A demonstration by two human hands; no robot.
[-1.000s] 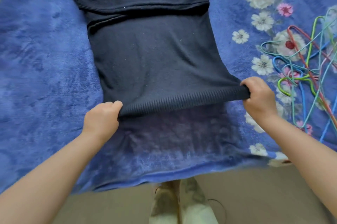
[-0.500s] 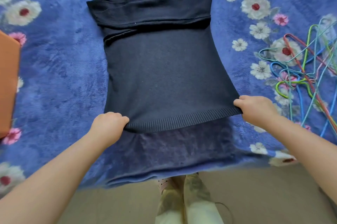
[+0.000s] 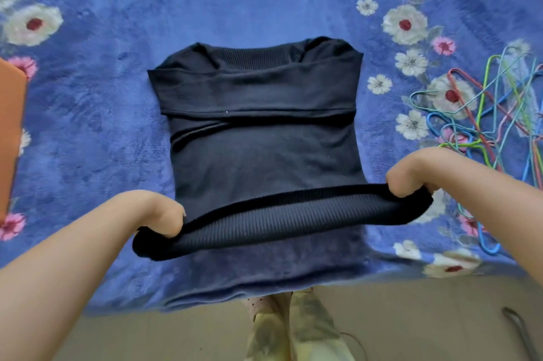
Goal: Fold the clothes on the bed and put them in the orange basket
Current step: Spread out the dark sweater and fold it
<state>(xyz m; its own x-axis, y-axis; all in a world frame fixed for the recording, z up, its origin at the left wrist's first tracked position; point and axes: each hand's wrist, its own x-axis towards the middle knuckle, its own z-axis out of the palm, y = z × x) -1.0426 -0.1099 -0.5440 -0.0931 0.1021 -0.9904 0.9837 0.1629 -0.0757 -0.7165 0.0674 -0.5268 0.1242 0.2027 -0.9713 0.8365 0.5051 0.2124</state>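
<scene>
A dark navy sweater (image 3: 264, 161) lies flat on the bed, on a blue blanket (image 3: 111, 114) with white and pink flowers on it. The sleeves are folded across the top part of the sweater, just under the ribbed collar.

The left hand (image 3: 158, 213) has its grip closed on the left corner of the ribbed hem (image 3: 279, 222). The fingers curl down and under the cloth, so the tips are hidden. The right hand (image 3: 411, 175) has its grip closed on the right corner of the same hem, fingers curled under too. Both hands hold the hem up off the blanket. The hem stretches between them like a band and rolls over, so the ribbed side shows. The rest of the sweater runs away from the hands, toward the far side of the bed, and it rests on the blanket there.

The right hand is a bit farther from the person than the left hand, so the hem slants.

An orange basket (image 3: 10, 137) shows only as an edge at the far left, well apart from the sweater. A pile of thin colored hangers (image 3: 487, 125) lies on the blanket at the right, near the right arm. Below the bed edge are the floor (image 3: 426, 319) and the person's pale trousers (image 3: 296, 328).
</scene>
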